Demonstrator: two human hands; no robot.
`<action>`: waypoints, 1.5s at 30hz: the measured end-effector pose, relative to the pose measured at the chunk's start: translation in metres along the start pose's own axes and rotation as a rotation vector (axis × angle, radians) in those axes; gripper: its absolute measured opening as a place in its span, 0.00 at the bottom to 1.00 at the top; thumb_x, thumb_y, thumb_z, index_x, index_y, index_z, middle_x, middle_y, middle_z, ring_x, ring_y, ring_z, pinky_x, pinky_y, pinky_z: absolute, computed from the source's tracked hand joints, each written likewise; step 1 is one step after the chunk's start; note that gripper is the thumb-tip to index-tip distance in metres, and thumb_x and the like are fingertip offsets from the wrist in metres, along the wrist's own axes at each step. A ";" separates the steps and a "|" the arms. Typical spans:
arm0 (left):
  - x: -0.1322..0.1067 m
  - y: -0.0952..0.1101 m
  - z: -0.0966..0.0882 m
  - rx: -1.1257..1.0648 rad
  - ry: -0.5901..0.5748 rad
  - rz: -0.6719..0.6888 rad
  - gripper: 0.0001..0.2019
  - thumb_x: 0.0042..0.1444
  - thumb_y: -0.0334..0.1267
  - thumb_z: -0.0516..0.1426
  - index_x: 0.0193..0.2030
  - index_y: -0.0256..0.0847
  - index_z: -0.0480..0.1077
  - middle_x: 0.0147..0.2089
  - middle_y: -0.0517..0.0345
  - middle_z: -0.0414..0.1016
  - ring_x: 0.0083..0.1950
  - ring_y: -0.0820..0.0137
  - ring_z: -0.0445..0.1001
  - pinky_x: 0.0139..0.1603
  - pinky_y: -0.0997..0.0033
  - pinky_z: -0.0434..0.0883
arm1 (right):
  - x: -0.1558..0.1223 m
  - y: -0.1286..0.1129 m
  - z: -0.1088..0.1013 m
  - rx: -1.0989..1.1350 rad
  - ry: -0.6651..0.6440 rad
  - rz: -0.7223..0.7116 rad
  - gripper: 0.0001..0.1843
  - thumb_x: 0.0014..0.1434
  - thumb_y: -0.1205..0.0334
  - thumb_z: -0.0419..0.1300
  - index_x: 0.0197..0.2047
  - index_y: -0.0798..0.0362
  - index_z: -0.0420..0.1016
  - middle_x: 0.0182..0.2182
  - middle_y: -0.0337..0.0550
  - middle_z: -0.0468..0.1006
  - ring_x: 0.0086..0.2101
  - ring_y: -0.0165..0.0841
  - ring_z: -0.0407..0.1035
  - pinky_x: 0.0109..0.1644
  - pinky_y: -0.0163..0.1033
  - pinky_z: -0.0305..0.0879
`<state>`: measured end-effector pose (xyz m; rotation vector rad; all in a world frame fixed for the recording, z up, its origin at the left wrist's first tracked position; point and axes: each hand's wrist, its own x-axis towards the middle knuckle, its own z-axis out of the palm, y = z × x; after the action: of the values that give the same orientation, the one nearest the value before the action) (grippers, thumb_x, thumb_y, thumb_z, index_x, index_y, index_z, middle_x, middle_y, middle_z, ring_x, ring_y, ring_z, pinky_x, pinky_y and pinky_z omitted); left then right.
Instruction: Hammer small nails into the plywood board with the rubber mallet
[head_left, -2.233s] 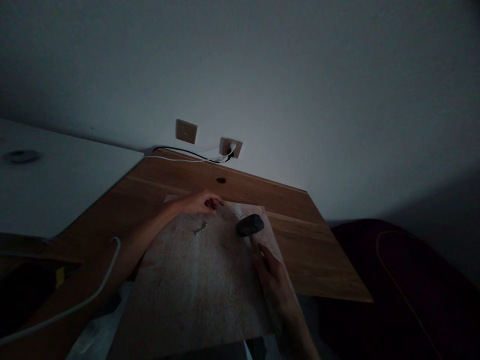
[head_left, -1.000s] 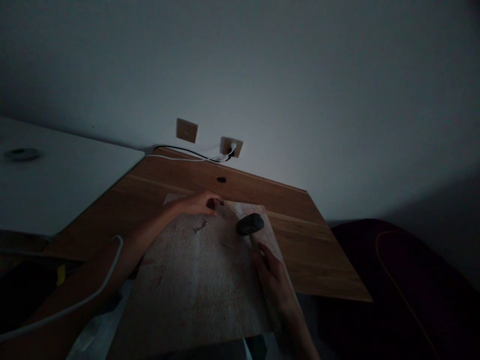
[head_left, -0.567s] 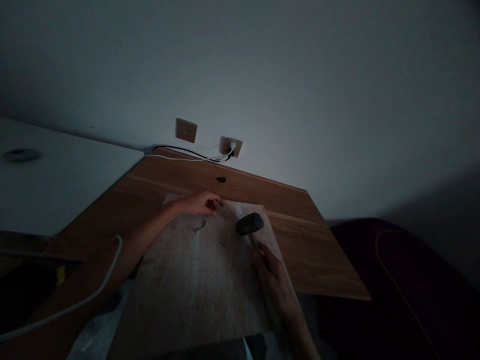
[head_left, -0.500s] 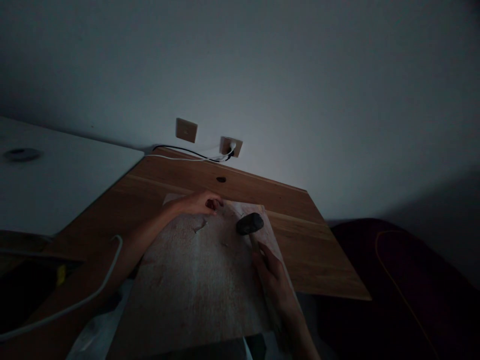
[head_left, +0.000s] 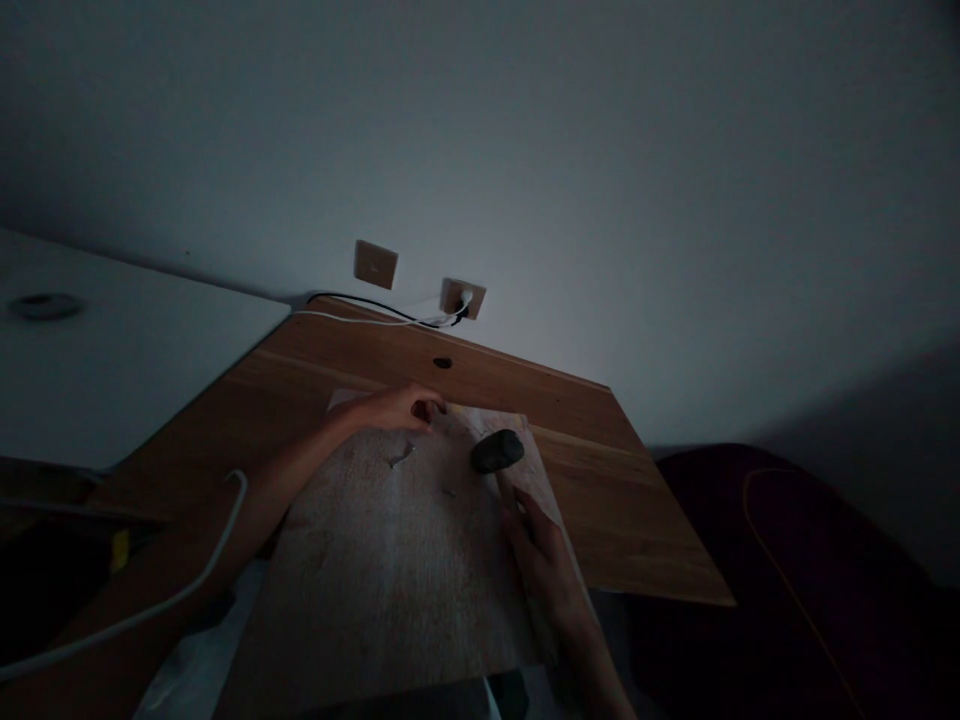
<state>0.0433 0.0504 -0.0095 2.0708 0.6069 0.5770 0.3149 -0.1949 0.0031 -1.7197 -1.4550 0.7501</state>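
Observation:
My right hand (head_left: 541,550) is wrapped round the handle of a mallet with a dark, blunt head (head_left: 497,452). That head is over the far right part of a pale wooden board (head_left: 390,570). Near the board's far edge, my left hand (head_left: 401,406) has its thumb and fingertips together in a pinch; whatever they hold is too small and dark to make out. A small bent metal-looking piece (head_left: 402,456) lies on the board just below the left hand. Another tiny dark bit (head_left: 448,491) is closer to the middle.
Beneath the board is a brown wooden tabletop (head_left: 600,480) with a cable hole (head_left: 442,363). Wall sockets (head_left: 463,298) with plugged-in cables are behind it. To the left stands a white panel (head_left: 135,370), and a dark red rounded shape (head_left: 750,560) to the right. A white cord (head_left: 217,550) crosses my left forearm.
The whole view has shifted very slightly. Both hands keep almost the same place over the board, and the mallet head has barely moved.

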 end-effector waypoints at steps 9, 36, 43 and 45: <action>-0.002 -0.003 0.002 -0.021 0.022 -0.006 0.17 0.51 0.31 0.67 0.49 0.40 0.78 0.36 0.60 0.81 0.35 0.69 0.78 0.36 0.73 0.70 | 0.023 -0.040 0.013 0.170 -0.160 0.032 0.35 0.69 0.38 0.59 0.68 0.55 0.72 0.26 0.34 0.74 0.18 0.29 0.65 0.19 0.33 0.62; -0.002 -0.004 0.006 -0.162 0.076 0.073 0.19 0.51 0.28 0.65 0.52 0.40 0.78 0.41 0.59 0.82 0.40 0.68 0.78 0.43 0.73 0.70 | 0.044 -0.059 0.042 0.027 -0.261 -0.063 0.29 0.70 0.47 0.57 0.64 0.58 0.76 0.26 0.39 0.76 0.26 0.33 0.69 0.28 0.36 0.61; -0.004 -0.005 0.004 -0.106 0.026 -0.030 0.29 0.50 0.29 0.66 0.61 0.41 0.75 0.39 0.58 0.81 0.37 0.66 0.78 0.40 0.69 0.71 | 0.027 -0.045 0.029 0.079 -0.198 0.028 0.33 0.68 0.42 0.59 0.65 0.59 0.75 0.26 0.39 0.76 0.25 0.34 0.69 0.28 0.37 0.63; -0.004 -0.003 0.005 -0.070 0.047 -0.050 0.30 0.49 0.30 0.66 0.61 0.41 0.75 0.42 0.57 0.81 0.40 0.64 0.79 0.42 0.68 0.72 | 0.019 -0.042 0.022 0.053 -0.182 0.029 0.33 0.68 0.42 0.59 0.64 0.59 0.77 0.27 0.41 0.79 0.28 0.36 0.72 0.32 0.39 0.67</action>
<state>0.0422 0.0466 -0.0152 1.9755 0.6546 0.6105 0.2778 -0.1691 0.0264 -1.6715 -1.5194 0.9739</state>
